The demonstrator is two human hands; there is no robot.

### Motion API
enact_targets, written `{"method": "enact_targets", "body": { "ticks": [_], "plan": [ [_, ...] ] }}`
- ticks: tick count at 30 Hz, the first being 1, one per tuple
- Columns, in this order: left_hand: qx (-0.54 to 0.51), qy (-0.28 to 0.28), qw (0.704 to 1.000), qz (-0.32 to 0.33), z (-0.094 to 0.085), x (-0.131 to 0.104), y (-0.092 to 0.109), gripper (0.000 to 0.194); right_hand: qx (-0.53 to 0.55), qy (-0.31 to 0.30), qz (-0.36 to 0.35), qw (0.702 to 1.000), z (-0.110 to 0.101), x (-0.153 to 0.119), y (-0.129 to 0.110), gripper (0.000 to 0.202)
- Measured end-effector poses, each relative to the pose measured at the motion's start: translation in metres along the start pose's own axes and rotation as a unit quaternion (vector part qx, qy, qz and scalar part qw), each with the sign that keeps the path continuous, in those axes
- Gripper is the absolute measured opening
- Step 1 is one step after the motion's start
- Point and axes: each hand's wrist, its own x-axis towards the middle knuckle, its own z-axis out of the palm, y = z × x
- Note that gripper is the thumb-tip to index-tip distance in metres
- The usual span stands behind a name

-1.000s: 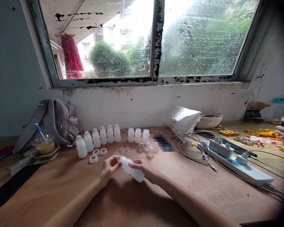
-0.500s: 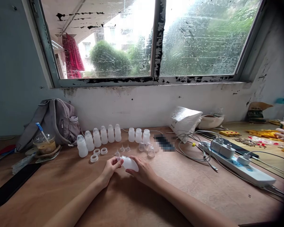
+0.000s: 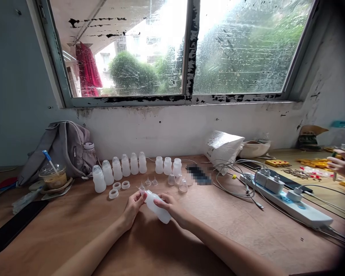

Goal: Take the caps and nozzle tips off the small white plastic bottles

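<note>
Bottle [image 3: 159,212] — likely light, slick, slightly yielding — suits gentle mid-body holding, right hand [image 3: 173,209] half-curled around its side, left hand [image 3: 133,207] pinching at its neck end.

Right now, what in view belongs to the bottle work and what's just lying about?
Likely part of the work:
- bottle, right hand on its body, left hand at its neck
- six capped bottles
- three uncapped bottles
- white rings
- clear teats
- clear caps

Likely just lying about:
- backpack
- drink cup
- white bag
- power strip
</note>
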Motion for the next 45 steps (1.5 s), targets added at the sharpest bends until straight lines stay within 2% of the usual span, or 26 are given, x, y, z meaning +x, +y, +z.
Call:
{"method": "enact_targets", "body": {
  "ticks": [2, 5, 8, 10, 12, 14, 16, 18, 20, 24, 30, 33, 37, 40, 42, 45],
  "plan": [
    [-0.017, 0.007, 1.000, 0.002, 0.001, 0.002, -0.002, 0.039, 0.096, -0.020, 0.013, 0.995, 0.006, -0.002, 0.002, 0.043],
    [-0.023, 0.017, 0.999, -0.017, 0.001, 0.002, -0.008, 0.045, 0.194, -0.036, -0.011, 0.980, 0.014, -0.002, 0.008, 0.040],
    [-0.019, 0.018, 0.999, -0.040, 0.002, 0.000, -0.011, 0.040, 0.177, -0.055, -0.040, 0.982, 0.012, 0.004, 0.012, 0.038],
    [-0.030, 0.018, 0.998, -0.047, 0.003, -0.001, -0.010, 0.035, 0.078, -0.040, -0.067, 0.994, 0.001, 0.010, 0.011, 0.036],
    [-0.051, 0.022, 0.997, -0.051, 0.004, -0.003, -0.006, 0.033, -0.079, 0.025, -0.128, 0.988, -0.018, 0.017, 0.009, 0.031],
    [-0.063, 0.032, 0.996, -0.050, 0.004, -0.003, -0.003, 0.033, -0.234, 0.121, -0.200, 0.944, -0.043, 0.025, 0.007, 0.024],
    [-0.048, 0.053, 0.996, -0.048, 0.002, -0.003, -0.001, 0.034, -0.345, 0.206, -0.222, 0.889, -0.070, 0.033, 0.007, 0.019],
    [-0.015, 0.077, 0.996, -0.047, -0.001, -0.002, -0.001, 0.036, -0.426, 0.259, -0.191, 0.846, -0.095, 0.038, 0.009, 0.022],
    [0.015, 0.102, 0.993, -0.051, -0.004, -0.002, 0.000, 0.039, -0.463, 0.256, -0.129, 0.839, -0.112, 0.040, 0.010, 0.026],
    [0.050, 0.139, 0.988, -0.052, -0.006, 0.000, 0.004, 0.046, -0.486, 0.199, -0.047, 0.849, -0.125, 0.039, 0.009, 0.030],
    [0.129, 0.106, 0.985, -0.037, -0.010, 0.002, 0.008, 0.042, -0.504, 0.190, -0.034, 0.842, -0.123, 0.037, 0.007, 0.028],
    [0.166, 0.099, 0.980, -0.041, -0.013, 0.003, 0.005, 0.040, -0.475, 0.190, -0.038, 0.859, -0.121, 0.035, 0.005, 0.026],
    [0.167, 0.084, 0.982, -0.038, -0.014, 0.004, 0.002, 0.036, -0.304, 0.198, -0.054, 0.930, -0.118, 0.032, -0.001, 0.022],
    [0.161, 0.080, 0.983, -0.038, -0.014, 0.005, 0.003, 0.035, -0.112, 0.144, -0.055, 0.982, -0.114, 0.030, -0.006, 0.033],
    [0.156, 0.078, 0.984, -0.038, -0.014, 0.005, 0.005, 0.034, -0.020, 0.096, -0.046, 0.994, -0.109, 0.029, -0.007, 0.038],
    [0.153, 0.082, 0.984, -0.036, -0.014, 0.006, 0.008, 0.033, 0.047, 0.049, -0.032, 0.997, -0.099, 0.027, -0.009, 0.038]
  ]
}}
